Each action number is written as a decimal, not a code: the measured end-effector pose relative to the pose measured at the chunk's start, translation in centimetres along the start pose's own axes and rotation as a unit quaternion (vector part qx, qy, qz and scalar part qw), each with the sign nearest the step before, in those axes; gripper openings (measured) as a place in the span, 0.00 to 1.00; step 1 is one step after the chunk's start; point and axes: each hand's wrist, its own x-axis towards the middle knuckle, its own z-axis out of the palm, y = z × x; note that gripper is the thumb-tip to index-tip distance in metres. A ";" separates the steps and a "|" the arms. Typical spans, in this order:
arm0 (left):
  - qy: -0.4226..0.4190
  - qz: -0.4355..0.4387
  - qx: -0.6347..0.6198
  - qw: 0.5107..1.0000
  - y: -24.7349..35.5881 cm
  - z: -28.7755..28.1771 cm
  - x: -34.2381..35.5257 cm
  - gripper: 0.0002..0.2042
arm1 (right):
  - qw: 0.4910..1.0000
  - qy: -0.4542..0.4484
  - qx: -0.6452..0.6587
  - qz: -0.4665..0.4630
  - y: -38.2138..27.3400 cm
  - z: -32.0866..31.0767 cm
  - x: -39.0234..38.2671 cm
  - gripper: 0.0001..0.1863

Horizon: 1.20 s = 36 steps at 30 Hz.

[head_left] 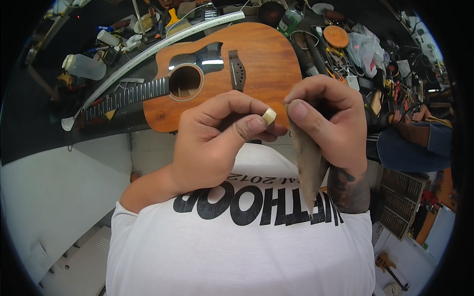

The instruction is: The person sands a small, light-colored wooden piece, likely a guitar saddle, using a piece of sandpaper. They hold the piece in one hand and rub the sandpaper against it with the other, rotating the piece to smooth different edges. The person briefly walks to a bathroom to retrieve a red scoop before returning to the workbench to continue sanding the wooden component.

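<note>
My left hand pinches a small cream-coloured block between thumb and finger. Just to its right, my right hand grips a folded, worn grey-brown sheet, probably abrasive paper, which hangs down in front of my white shirt. Behind both hands an acoustic guitar lies face up on a dark bench, without strings, showing a black pickguard, a soundhole and a bridge.
A long white straightedge lies behind the guitar. A plastic jug stands at left; tools, bottles and a plastic bag crowd the back and right of the bench. Another person is at the right edge.
</note>
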 end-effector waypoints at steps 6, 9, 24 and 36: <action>-0.008 -0.006 -0.004 1.000 -0.1 -0.2 0.1 0.07 | 0.994 -0.018 -0.063 -0.084 -0.2 1.1 0.9 0.06; -0.019 -0.008 -0.016 1.000 -0.3 -0.4 0.0 0.07 | 0.996 -0.026 -0.075 -0.031 -0.1 0.0 0.6 0.06; -0.046 0.012 -0.031 0.998 -0.2 -0.5 1.1 0.07 | 0.998 -0.021 -0.046 -0.023 -0.6 -0.8 1.7 0.05; -0.031 0.026 -0.004 0.999 -0.6 -0.4 1.6 0.06 | 0.986 -0.036 -0.118 -0.110 -0.3 -1.6 2.3 0.05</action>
